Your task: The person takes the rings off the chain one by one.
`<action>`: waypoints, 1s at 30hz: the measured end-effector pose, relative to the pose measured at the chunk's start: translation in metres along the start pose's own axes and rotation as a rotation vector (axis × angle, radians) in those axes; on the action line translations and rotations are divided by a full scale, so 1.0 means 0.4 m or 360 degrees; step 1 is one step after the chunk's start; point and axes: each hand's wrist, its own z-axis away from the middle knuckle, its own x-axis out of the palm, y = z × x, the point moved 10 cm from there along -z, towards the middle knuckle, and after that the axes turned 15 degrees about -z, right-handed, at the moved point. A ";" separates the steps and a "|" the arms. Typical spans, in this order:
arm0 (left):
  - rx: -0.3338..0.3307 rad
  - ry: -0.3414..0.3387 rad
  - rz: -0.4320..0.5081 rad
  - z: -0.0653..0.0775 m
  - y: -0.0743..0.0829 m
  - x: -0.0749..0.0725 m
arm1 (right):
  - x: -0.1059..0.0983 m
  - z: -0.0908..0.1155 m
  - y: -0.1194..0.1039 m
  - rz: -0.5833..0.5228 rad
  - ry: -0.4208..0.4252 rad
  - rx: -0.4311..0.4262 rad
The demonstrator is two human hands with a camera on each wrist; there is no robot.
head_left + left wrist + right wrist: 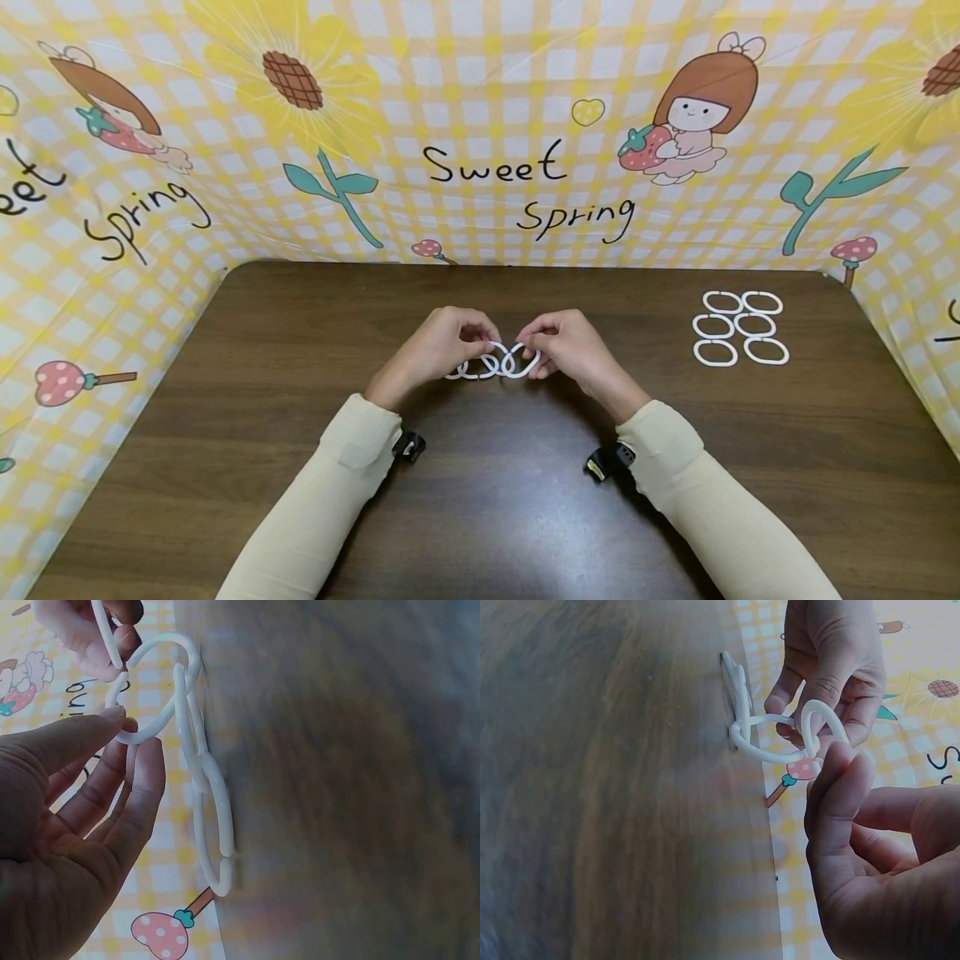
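Above the table, the left hand (450, 340) pinches a white plastic oval chain link (193, 656) between thumb and fingertips. A gap in that link faces the right hand (570, 346). Between its fingertips the right hand pinches another white link (823, 709), which meets the first one at the gap; whether it is hooked through, I cannot tell. More joined links (223, 817) hang from the left hand's link, their lower end close to the tabletop. In the head view the left hand partly hides this short chain (478, 377).
Several loose white links (715, 353) lie in two columns at the table's back right. The brown wooden table (495, 500) is bordered at the back and sides by a yellow checked cloth (480, 100). Small black devices (408, 447) sit at both wrists.
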 end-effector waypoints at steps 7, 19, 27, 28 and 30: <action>-0.0005 -0.0013 0.0033 -0.003 -0.006 0.005 | -0.026 0.007 -0.013 0.0092 -0.0017 -0.0029; -0.0032 -0.0040 0.0009 0.001 -0.014 0.007 | -0.117 0.045 -0.044 0.0027 -0.0006 -0.0093; -0.0039 -0.0061 0.0021 0.003 -0.013 0.008 | -0.225 0.095 -0.060 0.0017 0.0066 -0.0123; -0.0040 -0.0063 0.0020 0.004 -0.013 0.008 | -0.240 0.102 -0.061 0.0018 0.0075 -0.0124; -0.0043 -0.0070 0.0021 0.004 -0.015 0.010 | -0.270 0.115 -0.065 0.0025 0.0096 -0.0128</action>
